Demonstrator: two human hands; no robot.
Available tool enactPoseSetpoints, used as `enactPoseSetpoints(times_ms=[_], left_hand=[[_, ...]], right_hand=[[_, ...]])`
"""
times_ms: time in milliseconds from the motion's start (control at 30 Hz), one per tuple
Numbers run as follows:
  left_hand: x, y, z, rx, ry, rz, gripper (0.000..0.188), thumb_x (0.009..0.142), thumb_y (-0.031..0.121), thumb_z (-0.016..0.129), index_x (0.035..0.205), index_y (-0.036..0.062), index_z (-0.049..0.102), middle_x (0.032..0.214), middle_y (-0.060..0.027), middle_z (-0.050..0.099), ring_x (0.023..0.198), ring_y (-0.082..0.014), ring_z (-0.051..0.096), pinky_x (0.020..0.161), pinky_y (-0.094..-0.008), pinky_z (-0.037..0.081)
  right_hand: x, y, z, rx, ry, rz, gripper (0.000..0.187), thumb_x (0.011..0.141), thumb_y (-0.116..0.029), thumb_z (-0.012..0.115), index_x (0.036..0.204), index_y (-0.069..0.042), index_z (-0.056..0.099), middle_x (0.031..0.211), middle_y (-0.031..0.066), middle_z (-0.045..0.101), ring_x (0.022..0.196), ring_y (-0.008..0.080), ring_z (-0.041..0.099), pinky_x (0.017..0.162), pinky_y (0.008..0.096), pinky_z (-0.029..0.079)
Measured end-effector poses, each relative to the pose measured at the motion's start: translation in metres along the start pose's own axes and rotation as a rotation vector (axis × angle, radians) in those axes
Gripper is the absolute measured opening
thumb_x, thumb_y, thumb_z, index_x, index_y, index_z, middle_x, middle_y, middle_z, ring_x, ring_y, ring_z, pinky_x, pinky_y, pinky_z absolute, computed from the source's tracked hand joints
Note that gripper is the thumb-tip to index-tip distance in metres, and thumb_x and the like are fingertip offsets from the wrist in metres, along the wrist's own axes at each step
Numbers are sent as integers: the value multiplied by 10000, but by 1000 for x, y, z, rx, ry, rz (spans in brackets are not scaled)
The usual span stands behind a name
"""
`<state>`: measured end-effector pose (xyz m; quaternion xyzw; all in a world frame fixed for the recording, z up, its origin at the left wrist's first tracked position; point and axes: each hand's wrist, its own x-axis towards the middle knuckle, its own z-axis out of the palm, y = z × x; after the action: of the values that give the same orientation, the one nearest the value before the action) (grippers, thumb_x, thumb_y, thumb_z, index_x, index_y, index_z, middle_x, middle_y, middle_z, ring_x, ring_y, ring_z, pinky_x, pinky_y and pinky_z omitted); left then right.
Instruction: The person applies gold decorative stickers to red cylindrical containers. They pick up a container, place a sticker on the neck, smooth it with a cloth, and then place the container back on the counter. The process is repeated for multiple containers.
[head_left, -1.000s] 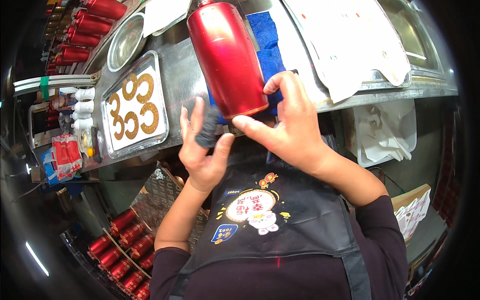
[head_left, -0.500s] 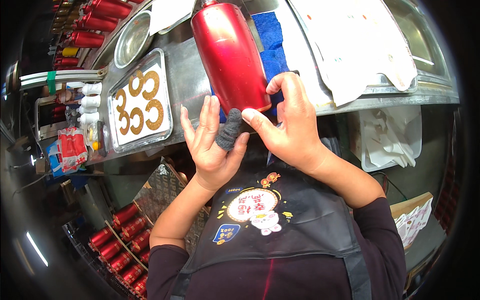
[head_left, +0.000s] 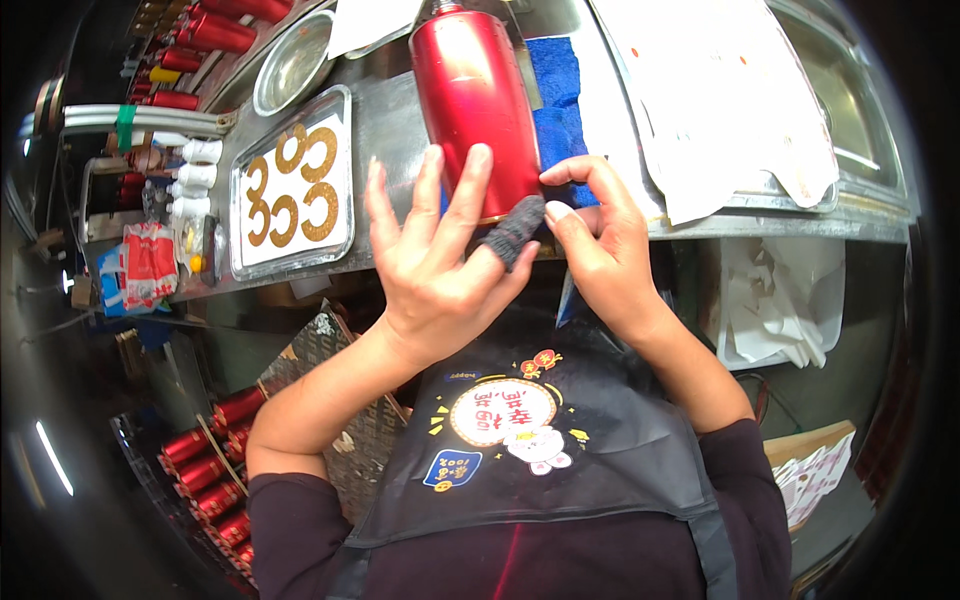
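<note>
A glossy red bottle lies on the bench with its neck pointing away from me and its base near the front edge. My left hand is open at the base, fingers spread; a dark grey knitted sleeve covers its index finger, which lies against the bottle's lower end. My right hand is at the base's right corner, thumb and index bent toward each other, other fingers curled in. What those curled fingers hold, if anything, is hidden. A blue cloth lies beneath and right of the bottle.
To the left is a clear tray with gold glitter number-like pieces, and behind it a metal bowl. White sheets cover the right side. A white bin stands below the bench; more red bottles stand lower left.
My left hand has moved right and forward, its fingers now over the bottle's lower end. My right thumb has shifted from the base edge to the corner. The whole view has shifted slightly.
</note>
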<state>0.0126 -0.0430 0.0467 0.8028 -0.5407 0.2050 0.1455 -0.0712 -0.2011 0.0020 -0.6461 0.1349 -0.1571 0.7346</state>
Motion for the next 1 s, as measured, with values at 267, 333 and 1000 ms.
enactPoseSetpoints(times_ms=[267,333,1000], left_hand=[[-7,2,9,-76,69,-106,279,730,187,812,952,42,725,1477,-189,507,1440,-452,343,1122,-728,60],[-16,-4,12,-278,154,-277,667,736,115,820,1356,42,586,1482,-194,499,1454,-419,338,1150,-675,81],[-31,-16,32,-654,186,-440,797,802,82,800,1479,-27,393,1440,-221,524,1296,-379,543,1187,-485,266]], right_hand=[[-13,-4,-13,-455,169,-438,283,870,39,609,1149,0,624,1027,67,648,593,39,519,544,206,413],[-16,-4,-5,-449,68,-762,346,789,50,671,1126,-29,663,949,122,708,548,171,587,511,305,440],[-35,7,-1,-392,13,-431,333,799,95,637,1123,22,658,1008,132,716,528,105,543,490,237,410]])
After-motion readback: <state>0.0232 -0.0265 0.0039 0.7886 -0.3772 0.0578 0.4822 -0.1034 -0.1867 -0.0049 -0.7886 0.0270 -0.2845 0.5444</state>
